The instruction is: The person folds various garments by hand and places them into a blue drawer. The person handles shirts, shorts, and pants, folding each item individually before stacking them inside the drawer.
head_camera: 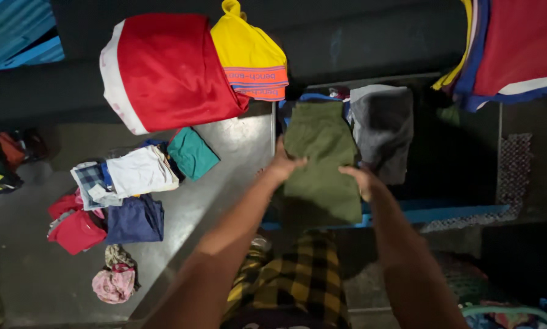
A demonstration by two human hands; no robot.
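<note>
An olive green folded garment [322, 159] lies in front of me on a blue-edged surface [450, 213]. My left hand [284, 163] presses on its left edge, fingers on the cloth. My right hand [360, 180] rests on its right edge, lower down. Both hands lie flat on the garment rather than clasping it. A grey folded cloth [382, 125] sits just to the right of the green one, touching it.
A red and white garment [163, 70] and a yellow one [249, 55] hang above. On the grey floor at left lie folded pieces: white [140, 172], teal [191, 152], navy [136, 219], red [75, 230], pink [113, 283]. More hanging clothes [517, 49] at top right.
</note>
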